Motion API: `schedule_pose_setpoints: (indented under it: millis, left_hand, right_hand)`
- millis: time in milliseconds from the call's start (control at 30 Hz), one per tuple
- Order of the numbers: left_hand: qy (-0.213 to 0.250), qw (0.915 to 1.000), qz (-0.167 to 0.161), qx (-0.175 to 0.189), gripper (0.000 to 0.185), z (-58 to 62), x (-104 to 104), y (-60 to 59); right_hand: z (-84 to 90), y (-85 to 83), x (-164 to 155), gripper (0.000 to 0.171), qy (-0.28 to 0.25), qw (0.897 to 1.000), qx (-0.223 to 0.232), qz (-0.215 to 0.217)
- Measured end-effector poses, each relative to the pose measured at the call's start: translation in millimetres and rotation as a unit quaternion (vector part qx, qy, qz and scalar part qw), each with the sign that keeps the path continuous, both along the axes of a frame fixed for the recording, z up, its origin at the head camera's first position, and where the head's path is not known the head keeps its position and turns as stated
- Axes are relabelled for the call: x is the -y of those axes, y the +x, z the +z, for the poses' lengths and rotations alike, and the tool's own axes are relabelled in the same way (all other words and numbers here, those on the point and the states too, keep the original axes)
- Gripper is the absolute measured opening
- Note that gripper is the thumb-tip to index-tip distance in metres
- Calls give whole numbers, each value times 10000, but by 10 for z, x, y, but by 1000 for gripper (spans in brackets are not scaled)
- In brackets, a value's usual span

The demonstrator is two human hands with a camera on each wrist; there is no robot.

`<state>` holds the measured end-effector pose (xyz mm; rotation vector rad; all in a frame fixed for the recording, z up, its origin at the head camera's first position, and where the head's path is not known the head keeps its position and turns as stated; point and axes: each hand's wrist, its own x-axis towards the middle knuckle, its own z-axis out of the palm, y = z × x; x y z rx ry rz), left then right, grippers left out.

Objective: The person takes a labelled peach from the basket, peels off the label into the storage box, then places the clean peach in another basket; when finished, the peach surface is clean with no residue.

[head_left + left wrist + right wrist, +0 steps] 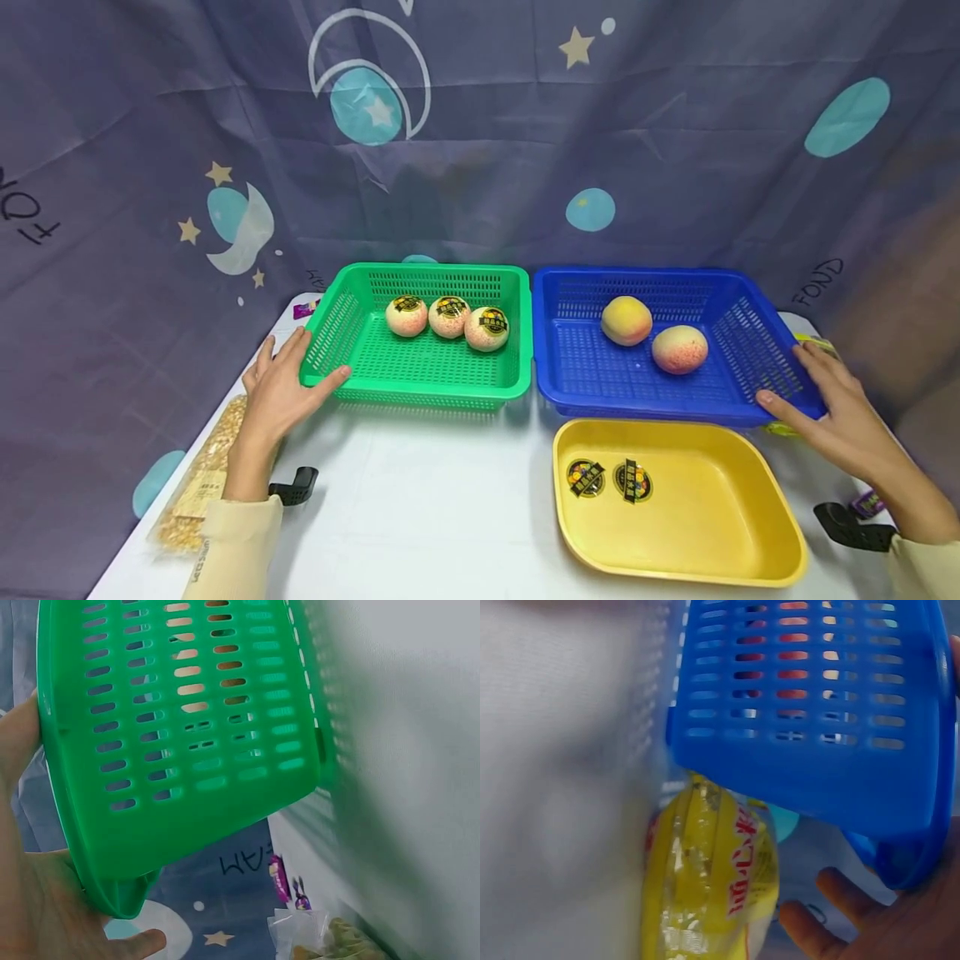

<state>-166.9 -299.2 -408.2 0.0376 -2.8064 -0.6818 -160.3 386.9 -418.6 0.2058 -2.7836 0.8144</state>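
Note:
My left hand point(281, 387) rests against the front left corner of a green basket point(412, 392), fingers along its left rim and thumb stretched over the front edge. Inside it sit three pale pink peaches point(448, 318) with black-and-gold stickers. At the front right corner of a blue basket point(645, 407) is my right hand point(843, 417), its thumb over the rim and its fingers extended along the right side. Two peaches, one yellowish point(626, 321) and one redder point(679, 350), lie in the blue basket with no stickers showing. In both wrist views the hands touch the basket corners.
A yellow tray point(690, 533) with two round stickers point(633, 482) on its floor stands before the blue basket. A bag of yellowish pieces point(198, 492) lies at the left edge. A yellow packet point(705, 877) sits beside the blue basket. A dark patterned curtain point(480, 200) hangs behind.

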Motion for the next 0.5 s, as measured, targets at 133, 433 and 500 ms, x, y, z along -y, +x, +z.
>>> schedule_pose_setpoints:
  millis: [133, 433, 500]
  left_hand:
    - [4, 9999, 33, 112, 101, 3, 12, 8]
    - [161, 9995, 171, 187, 103, -29, 4, -1]
    - [241, 9993, 184, 198, 103, -35, -2, -6]
  right_hand:
    - [67, -35, 43, 85, 55, 9998, -189, -106]
    - [477, -208, 470, 79, -198, 9992, -343, 102]
    - [574, -256, 630, 74, -265, 9986, -341, 302]
